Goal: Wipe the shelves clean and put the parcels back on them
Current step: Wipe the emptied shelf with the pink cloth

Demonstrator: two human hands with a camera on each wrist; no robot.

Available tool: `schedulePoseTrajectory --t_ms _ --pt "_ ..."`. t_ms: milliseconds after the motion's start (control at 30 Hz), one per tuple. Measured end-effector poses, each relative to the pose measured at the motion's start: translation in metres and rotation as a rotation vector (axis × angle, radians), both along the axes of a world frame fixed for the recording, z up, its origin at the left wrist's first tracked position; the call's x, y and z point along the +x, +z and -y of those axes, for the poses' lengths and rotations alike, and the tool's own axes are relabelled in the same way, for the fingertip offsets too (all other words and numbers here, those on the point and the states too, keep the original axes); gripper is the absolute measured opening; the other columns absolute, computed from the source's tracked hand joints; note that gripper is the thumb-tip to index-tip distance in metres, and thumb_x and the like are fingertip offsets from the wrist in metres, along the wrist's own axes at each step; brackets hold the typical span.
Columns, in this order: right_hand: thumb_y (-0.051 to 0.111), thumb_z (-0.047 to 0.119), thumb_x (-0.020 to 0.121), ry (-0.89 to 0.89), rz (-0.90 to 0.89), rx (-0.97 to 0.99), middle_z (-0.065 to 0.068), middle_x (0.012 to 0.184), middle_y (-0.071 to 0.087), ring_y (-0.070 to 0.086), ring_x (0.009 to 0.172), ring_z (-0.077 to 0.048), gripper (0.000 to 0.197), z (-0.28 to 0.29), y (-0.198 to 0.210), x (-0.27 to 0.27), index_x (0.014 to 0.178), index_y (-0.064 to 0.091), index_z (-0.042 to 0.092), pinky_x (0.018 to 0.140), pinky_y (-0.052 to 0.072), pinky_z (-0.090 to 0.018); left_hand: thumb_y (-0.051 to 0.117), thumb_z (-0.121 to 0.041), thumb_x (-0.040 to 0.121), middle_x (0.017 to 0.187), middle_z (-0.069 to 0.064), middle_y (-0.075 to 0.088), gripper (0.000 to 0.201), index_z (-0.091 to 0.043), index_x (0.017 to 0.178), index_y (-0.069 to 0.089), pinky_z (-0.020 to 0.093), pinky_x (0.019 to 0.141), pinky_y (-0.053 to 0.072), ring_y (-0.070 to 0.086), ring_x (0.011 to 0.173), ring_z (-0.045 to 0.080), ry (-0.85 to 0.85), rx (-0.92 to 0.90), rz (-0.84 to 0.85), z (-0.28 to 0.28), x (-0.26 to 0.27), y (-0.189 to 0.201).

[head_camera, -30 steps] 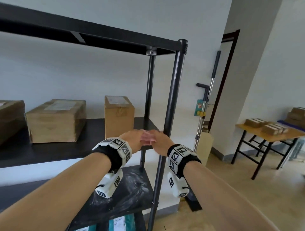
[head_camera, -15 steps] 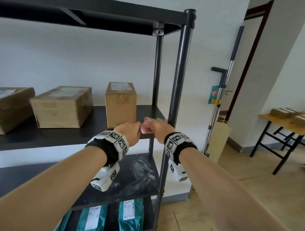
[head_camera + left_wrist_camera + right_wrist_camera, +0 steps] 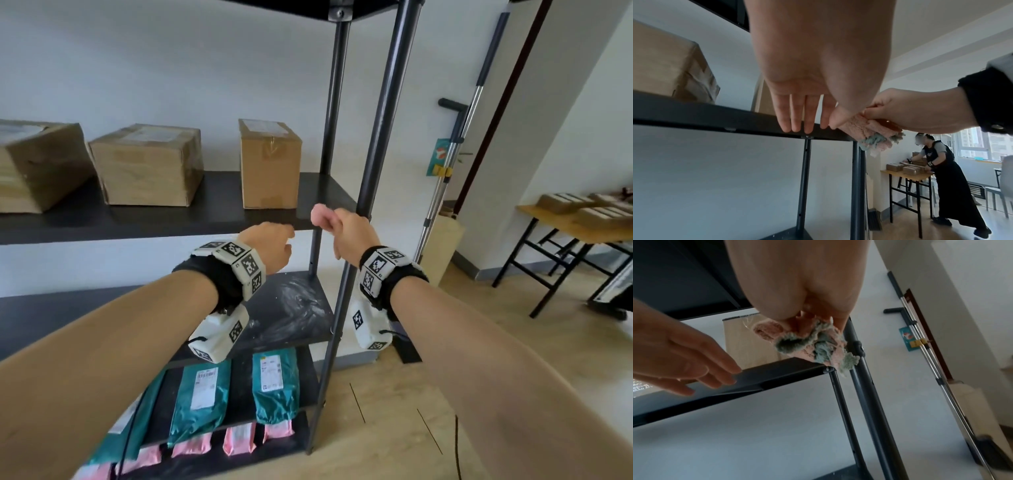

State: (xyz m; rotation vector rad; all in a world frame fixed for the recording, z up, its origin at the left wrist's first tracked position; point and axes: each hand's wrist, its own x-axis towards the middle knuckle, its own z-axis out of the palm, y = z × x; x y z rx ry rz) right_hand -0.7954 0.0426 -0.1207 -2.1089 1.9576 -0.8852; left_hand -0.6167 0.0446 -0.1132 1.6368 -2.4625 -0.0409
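My right hand (image 3: 342, 229) grips a bunched pink and grey-green cloth (image 3: 320, 214) just in front of the right end of the black middle shelf (image 3: 222, 205). The cloth (image 3: 813, 342) hangs from the curled fingers close to the rack's front post (image 3: 383, 120). My left hand (image 3: 274, 246) is beside it on the left, fingers (image 3: 797, 113) straight and holding nothing, level with the shelf's front edge. Three cardboard boxes (image 3: 147, 164) (image 3: 269, 161) (image 3: 34, 164) stand on that shelf. The shelf below (image 3: 291, 305) shows white dusty smears.
Teal parcels (image 3: 202, 397) and pink parcels (image 3: 239, 442) lie on the two lowest shelves. A mop pole (image 3: 455, 164) leans on the wall right of the rack. Further right another person (image 3: 941, 170) works at a wooden table (image 3: 582, 233) with small boxes.
The hands were together at the cloth; now the left hand has drawn away to the left and only the right holds it. The head view has tilted down.
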Motion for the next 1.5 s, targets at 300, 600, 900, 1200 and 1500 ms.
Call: schedulePoseTrajectory --t_ms 300,600,900,1200,1500 --pt "0.030 0.024 0.102 -0.074 0.198 0.001 -0.018 0.091 0.069 0.066 0.086 -0.031 0.034 -0.008 -0.077 0.030 0.120 0.055 0.009 0.082 0.053 -0.038 0.034 -0.024 0.099 0.137 0.007 0.051 0.037 -0.016 0.133 0.047 0.035 0.097 0.045 0.052 0.120 0.028 0.041 0.189 0.118 0.002 0.042 -0.084" --pt "0.030 0.024 0.102 -0.152 0.209 0.249 -0.015 0.098 0.068 0.066 0.091 -0.030 0.032 0.042 -0.171 0.031 0.118 0.054 0.008 0.081 0.052 -0.035 0.036 -0.022 0.098 0.127 0.009 0.058 0.032 -0.014 0.124 0.052 0.040 0.094 0.049 0.058 0.112 0.028 0.079 0.371 0.113 0.047 0.045 -0.178" --pt "0.046 0.019 0.098 0.180 -0.052 0.471 -0.002 0.141 0.044 0.041 0.133 -0.019 0.039 0.101 -0.303 0.026 0.136 0.044 0.018 0.113 0.034 -0.040 0.041 -0.021 0.093 0.120 0.008 0.057 0.031 -0.014 0.120 0.054 0.044 0.089 0.050 0.057 0.108 0.027 0.236 0.480 -0.016 0.098 0.027 -0.244" --pt "0.033 0.020 0.103 0.332 -0.243 0.620 -0.001 0.160 -0.014 -0.014 0.147 -0.023 0.062 0.113 -0.327 0.044 0.153 -0.003 0.024 0.119 -0.008 -0.041 0.040 -0.020 0.096 0.136 0.002 0.048 0.038 -0.015 0.133 0.046 0.040 0.096 0.046 0.047 0.123 0.022 0.329 0.470 -0.150 0.112 0.029 -0.281" --pt "0.036 0.001 0.096 -0.055 -0.098 0.792 -0.006 0.158 -0.022 -0.020 0.146 -0.026 0.075 0.161 -0.310 0.029 0.152 -0.009 0.023 0.119 -0.007 -0.043 0.041 -0.021 0.097 0.137 0.002 0.048 0.039 -0.015 0.135 0.045 0.042 0.097 0.046 0.046 0.124 0.023 0.327 0.509 -0.168 0.121 0.036 -0.285"
